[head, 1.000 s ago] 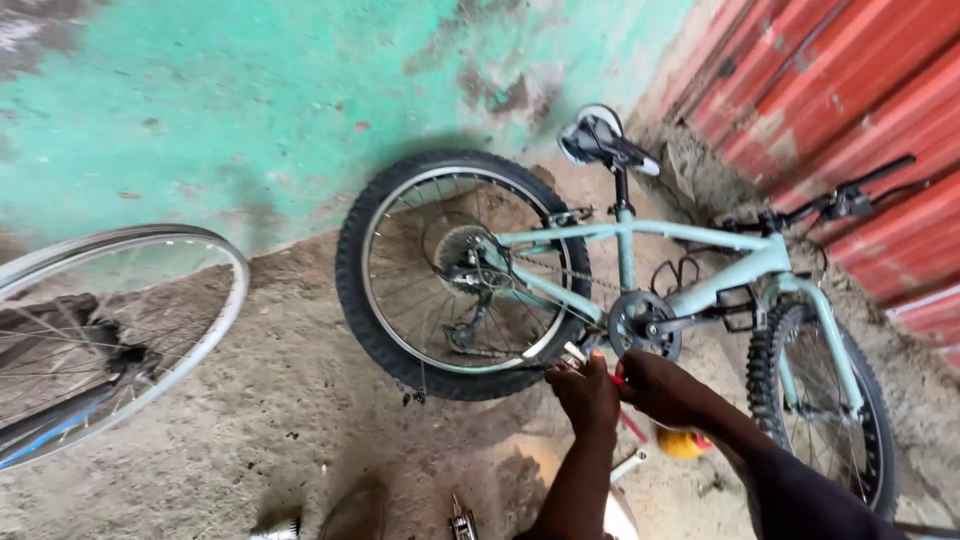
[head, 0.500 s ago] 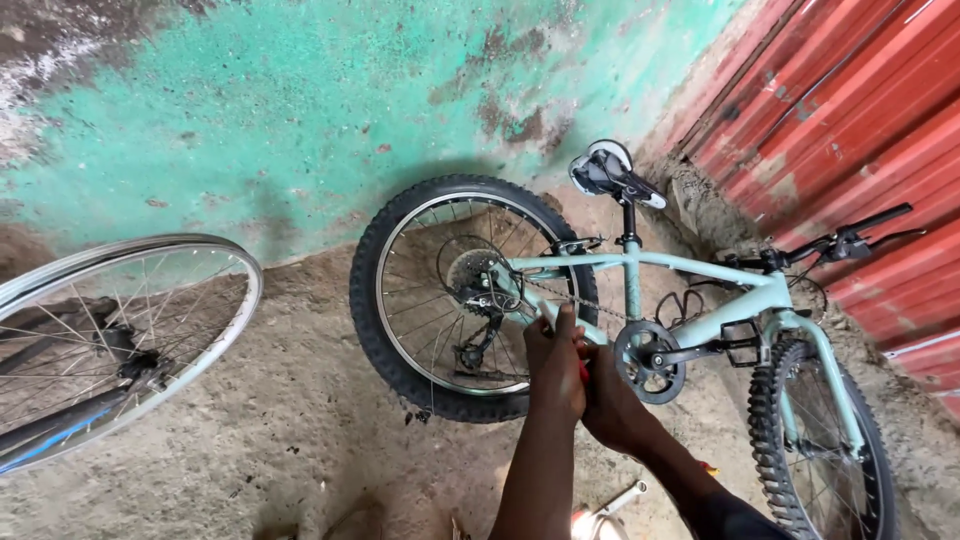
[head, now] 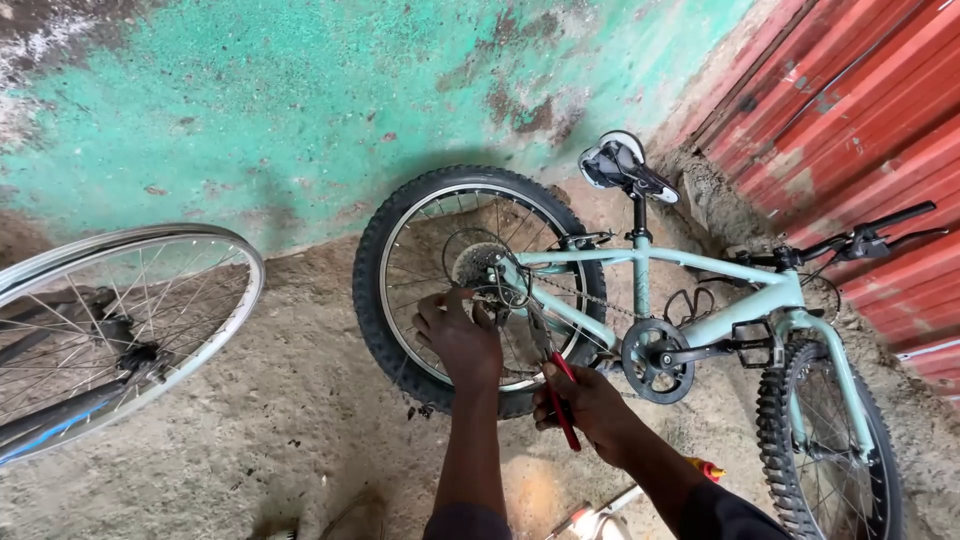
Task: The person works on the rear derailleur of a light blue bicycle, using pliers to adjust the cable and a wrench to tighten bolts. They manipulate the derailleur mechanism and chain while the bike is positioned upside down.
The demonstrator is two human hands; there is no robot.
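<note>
A pale green bicycle stands upside down on its saddle and handlebar against the wall. My left hand reaches to the hub and sprocket of its rear wheel, fingers curled on the parts there. My right hand grips red-handled pliers whose jaws point up at the rear derailleur area, close to the left hand. The chain runs from the sprocket to the chainring.
A bare spoked wheel without a tyre leans at the left. A rough turquoise wall lies behind, red corrugated sheet at the right. The knobby front tyre is at the lower right. A tool with a yellow-red handle lies on the dirt.
Both hands moved left from the chainring area to the rear wheel hub. The view shifted, so the bicycle sits further right in frame.
</note>
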